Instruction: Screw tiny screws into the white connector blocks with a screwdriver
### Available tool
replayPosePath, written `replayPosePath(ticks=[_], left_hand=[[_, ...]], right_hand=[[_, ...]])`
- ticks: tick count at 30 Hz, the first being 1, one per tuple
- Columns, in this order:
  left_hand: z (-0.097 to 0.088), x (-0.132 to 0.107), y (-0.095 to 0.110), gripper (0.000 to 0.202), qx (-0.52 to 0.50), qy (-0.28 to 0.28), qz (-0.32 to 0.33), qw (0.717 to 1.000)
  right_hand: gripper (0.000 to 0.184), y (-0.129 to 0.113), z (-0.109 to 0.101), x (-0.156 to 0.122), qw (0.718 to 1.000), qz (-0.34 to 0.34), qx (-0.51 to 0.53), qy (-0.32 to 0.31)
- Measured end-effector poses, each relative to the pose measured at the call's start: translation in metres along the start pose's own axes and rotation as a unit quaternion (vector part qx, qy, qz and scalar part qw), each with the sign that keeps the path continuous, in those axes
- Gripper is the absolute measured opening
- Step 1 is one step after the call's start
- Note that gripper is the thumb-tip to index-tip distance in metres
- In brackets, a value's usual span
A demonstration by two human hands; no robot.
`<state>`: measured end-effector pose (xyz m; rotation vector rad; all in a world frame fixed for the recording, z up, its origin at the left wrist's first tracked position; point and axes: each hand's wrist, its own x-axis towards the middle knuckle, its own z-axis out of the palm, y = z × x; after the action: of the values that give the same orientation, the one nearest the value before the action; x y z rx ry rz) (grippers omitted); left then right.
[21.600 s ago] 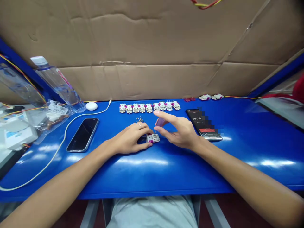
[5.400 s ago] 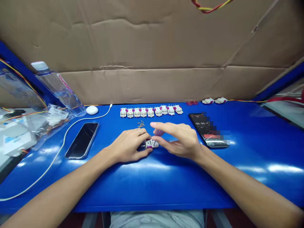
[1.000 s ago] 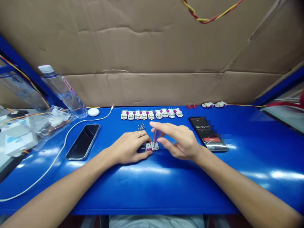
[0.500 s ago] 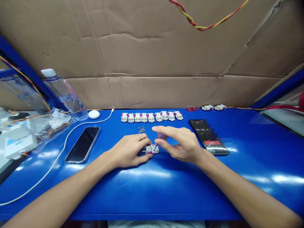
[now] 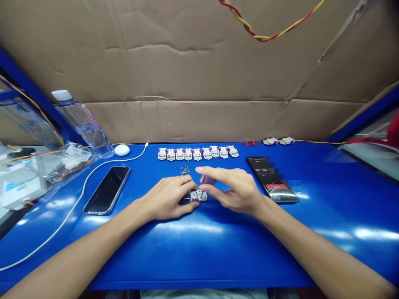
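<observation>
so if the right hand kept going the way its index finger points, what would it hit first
Probably the small pile of screws, just past the right hand; the finger seems raised, so it might pass over them.

A row of white-and-magenta parts (image 5: 198, 153) lines the back of the blue worktop (image 5: 199, 245), with a small heap of screws (image 5: 185, 170) just in front of it. A dark phone (image 5: 107, 189) lies at the left beside a white cable (image 5: 77, 195). A second phone (image 5: 272, 179), showing a timer, lies at the right. A water bottle (image 5: 82, 123) tilts at the far left, before the cardboard wall (image 5: 199, 74).
</observation>
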<state>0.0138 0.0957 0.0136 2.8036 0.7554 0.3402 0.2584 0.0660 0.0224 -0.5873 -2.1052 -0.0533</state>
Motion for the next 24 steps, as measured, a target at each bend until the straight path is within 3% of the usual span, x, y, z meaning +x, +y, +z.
replayPosePath(ticks=[11,16,20,24], left_hand=[[-0.0013,-0.0005,0.0013,0.026,-0.007,-0.002,-0.002,1.000],[-0.0022,-0.0002,0.0018,0.027,-0.002,-0.002,-0.005,1.000],[-0.0026,0.0003,0.0014,0.027,0.001,-0.007,-0.005,1.000],[-0.0019,-0.0003,0.0002,0.026,-0.008,-0.001,-0.003,1.000]], right_hand=[[0.035,-0.0007,-0.0012,0.0003,0.999,0.008,-0.006,0.032],[0.041,0.0001,-0.0018,-0.0008,1.000,0.021,-0.008,0.006],[0.035,0.0000,-0.0008,-0.0011,1.000,0.012,-0.005,0.016],[0.037,0.0005,-0.0008,-0.0005,1.000,0.027,0.002,-0.015]])
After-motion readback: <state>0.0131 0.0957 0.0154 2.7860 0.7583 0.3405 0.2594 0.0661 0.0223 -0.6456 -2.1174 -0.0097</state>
